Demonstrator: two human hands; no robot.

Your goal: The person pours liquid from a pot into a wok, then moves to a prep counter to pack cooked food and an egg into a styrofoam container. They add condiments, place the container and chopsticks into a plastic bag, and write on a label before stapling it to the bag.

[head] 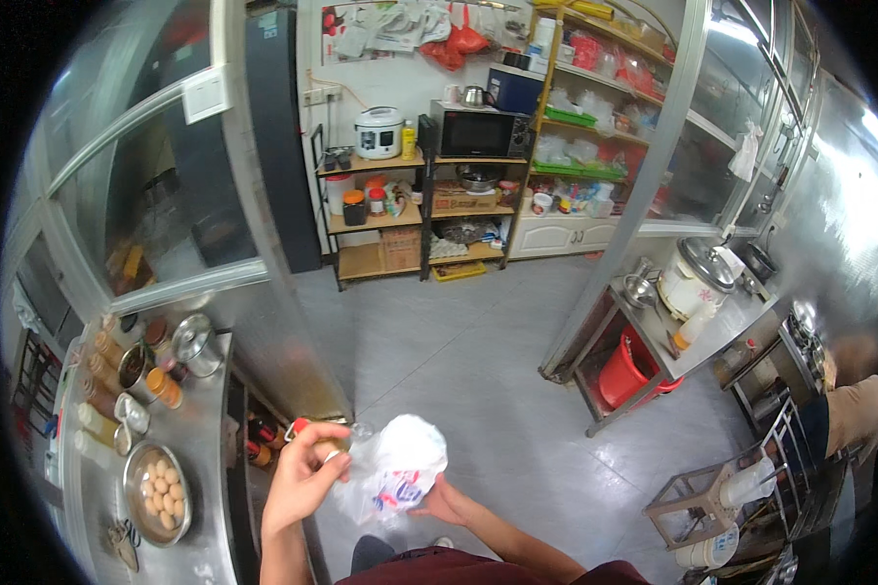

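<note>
My right hand (448,502) holds a plastic bag (410,446) from below and the right, over the floor. The bag is white with red and blue print, and its left side looks clear and crumpled. My left hand (304,472) is raised at the bag's left edge, fingers curled and thumb bent in. A small pale item shows between thumb and fingers; its kind is not clear. On the steel counter to the left, a metal bowl (133,504) contains several brown eggs (162,488).
Seasoning bottles (164,387) and a lidded steel pot (196,345) crowd the left counter. Scissors (129,532) lie near its front. At right stand a steel table with a large cooker (695,278), a red bucket (625,369) and a wooden stool (691,504). Shelves with a microwave (481,131) line the back.
</note>
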